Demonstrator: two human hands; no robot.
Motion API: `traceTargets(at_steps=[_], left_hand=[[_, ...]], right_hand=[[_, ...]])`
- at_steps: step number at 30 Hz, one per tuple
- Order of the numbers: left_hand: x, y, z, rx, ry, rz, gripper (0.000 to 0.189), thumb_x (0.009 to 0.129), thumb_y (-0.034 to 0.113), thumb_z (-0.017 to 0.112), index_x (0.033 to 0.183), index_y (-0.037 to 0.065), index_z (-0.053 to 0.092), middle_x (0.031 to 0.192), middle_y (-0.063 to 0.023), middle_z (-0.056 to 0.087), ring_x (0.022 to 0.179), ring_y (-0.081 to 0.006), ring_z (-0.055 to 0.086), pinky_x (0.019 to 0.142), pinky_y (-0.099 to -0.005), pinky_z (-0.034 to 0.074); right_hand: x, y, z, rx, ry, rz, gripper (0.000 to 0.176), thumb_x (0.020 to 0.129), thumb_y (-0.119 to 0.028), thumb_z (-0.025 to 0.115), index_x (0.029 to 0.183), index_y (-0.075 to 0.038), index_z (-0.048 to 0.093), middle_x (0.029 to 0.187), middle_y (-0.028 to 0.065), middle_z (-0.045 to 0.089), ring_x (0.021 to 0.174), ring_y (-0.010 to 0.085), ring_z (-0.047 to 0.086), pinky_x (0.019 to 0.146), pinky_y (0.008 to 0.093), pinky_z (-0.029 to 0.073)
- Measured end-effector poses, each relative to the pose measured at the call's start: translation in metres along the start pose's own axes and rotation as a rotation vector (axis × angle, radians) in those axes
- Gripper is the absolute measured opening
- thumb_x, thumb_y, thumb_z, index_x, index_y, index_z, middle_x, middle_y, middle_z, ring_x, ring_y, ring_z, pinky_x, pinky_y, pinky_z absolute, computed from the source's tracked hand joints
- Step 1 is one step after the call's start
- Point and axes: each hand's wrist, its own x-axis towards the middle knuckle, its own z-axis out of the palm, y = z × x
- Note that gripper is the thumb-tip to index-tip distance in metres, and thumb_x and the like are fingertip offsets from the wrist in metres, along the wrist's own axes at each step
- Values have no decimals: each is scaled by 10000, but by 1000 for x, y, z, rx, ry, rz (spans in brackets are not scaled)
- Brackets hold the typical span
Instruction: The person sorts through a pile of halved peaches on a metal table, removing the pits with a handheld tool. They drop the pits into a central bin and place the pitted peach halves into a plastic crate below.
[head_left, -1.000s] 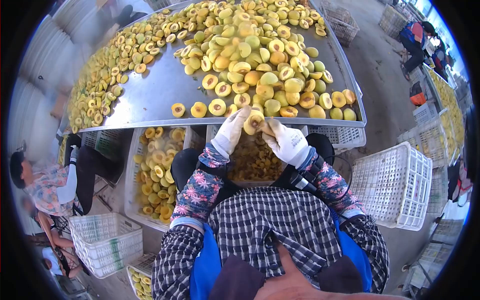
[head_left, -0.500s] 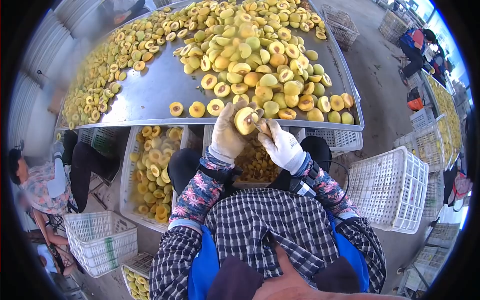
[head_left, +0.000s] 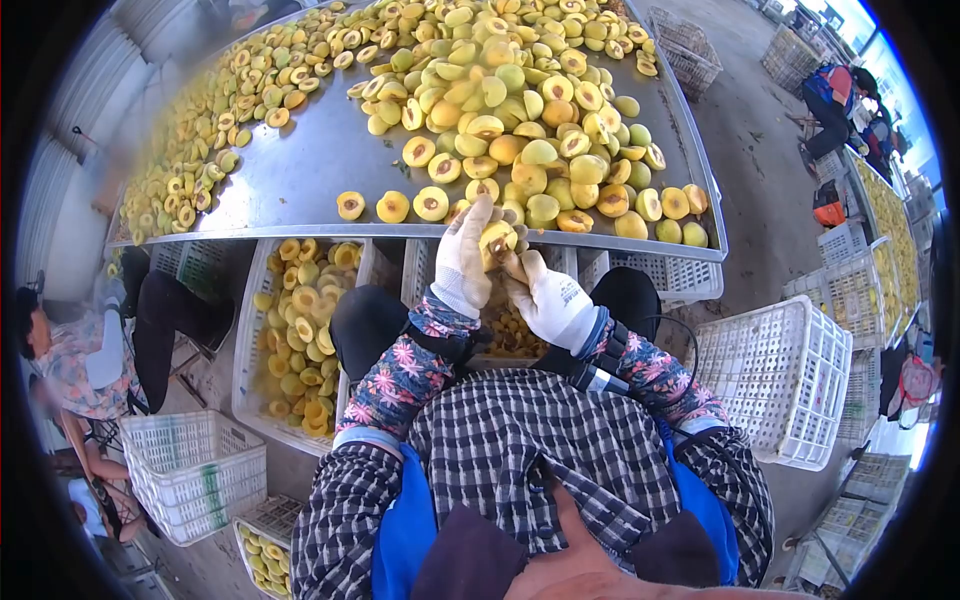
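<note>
- The fruit half (head_left: 494, 238) is at the centre of the frame, just below the near edge of the table (head_left: 280, 190). It is inside the fingers of the gloved left hand (head_left: 462, 260), so this hand is the nearer one.
- The grip of the left hand is closed around the fruit half, with its cut side partly seen. The fruit half looks roundish, so its long axis cannot be told.
- The gloved right hand (head_left: 562, 305) is lower and to the right, with its fingers closed on a small tool (head_left: 514, 266). The tool slants from lower right to upper left, towards the fruit half; its tip is hard to see.
- From the right grip, the fruit half lies to the upper left, very near.
- Under both hands, between the knees, a crate (head_left: 416, 268) contains small brownish pieces, which are not clear enough to name.
- To its left, a long white crate (head_left: 247, 340) is holding many yellow halves.
- At the lower left of the frame, a smaller crate contains greenish-yellow fruit (head_left: 268, 565), near the stacked white crates (head_left: 200, 490).
- On the right side, another white crate (head_left: 770, 380) stands tilted.
- The table carries a big heap of halves (head_left: 500, 90).
</note>
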Motion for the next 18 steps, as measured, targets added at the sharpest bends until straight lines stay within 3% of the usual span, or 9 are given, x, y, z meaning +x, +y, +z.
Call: traceTargets(at_steps=[4,5,6,7,9,10,11,14,18], left_hand=[[3,2,-4,127,-17,8,271,938,266,614,991,0,597,898,-97,645,849,-224,654,741,-337,553],[7,2,-11,131,-18,6,271,938,266,614,991,0,597,898,-97,645,849,-224,654,741,-337,553],[13,4,-20,265,-157,-16,280,938,280,612,967,3,593,909,-113,647,839,-226,658,754,-342,550],[16,7,-25,398,-296,-40,290,938,295,610,943,6,589,919,-128,649,829,-229,662,767,-348,548],[15,10,-27,449,-298,-60,283,938,290,602,936,8,592,922,-131,653,816,-242,663,754,-347,546],[12,13,-24,399,-306,-96,290,938,297,597,937,7,590,923,-135,652,821,-247,662,752,-353,547],[10,14,-22,347,-316,-131,298,938,304,591,938,7,589,924,-139,651,826,-253,660,750,-359,548],[12,5,-24,250,-284,-120,317,940,320,575,944,4,583,917,-148,647,830,-264,659,750,-375,551],[9,1,-24,155,-197,-158,310,939,306,581,946,-4,578,891,-141,639,801,-281,664,727,-385,556]], right_hand=[[1,4,-4,284,-122,91,258,955,-210,544,1088,-12,446,737,197,574,685,350,618,596,421,463],[1,8,-7,261,-162,70,274,962,-233,539,1116,-22,455,719,145,557,637,283,592,564,372,454],[2,11,-10,237,-201,50,291,970,-256,534,1144,-33,465,701,93,539,590,216,567,532,322,446],[5,20,-7,240,-198,52,291,970,-256,534,1144,-33,465,701,93,539,590,216,567,532,322,446],[9,42,5,1247,-469,613,308,984,-300,521,1192,-75,485,662,7,468,532,110,486,470,218,384],[0,7,-9,1075,-421,543,289,996,-367,496,1116,-105,520,587,-51,373,433,49,368,378,176,276],[1,2,-13,1073,-420,546,289,996,-367,496,1116,-105,520,587,-51,373,433,49,368,378,176,276],[3,-6,-20,1328,-466,779,329,1004,-420,453,918,-109,521,499,-62,301,314,53,227,294,229,153],[0,2,-9,1356,-499,782,326,1009,-414,444,916,-112,526,517,-60,325,328,53,261,303,225,181]])
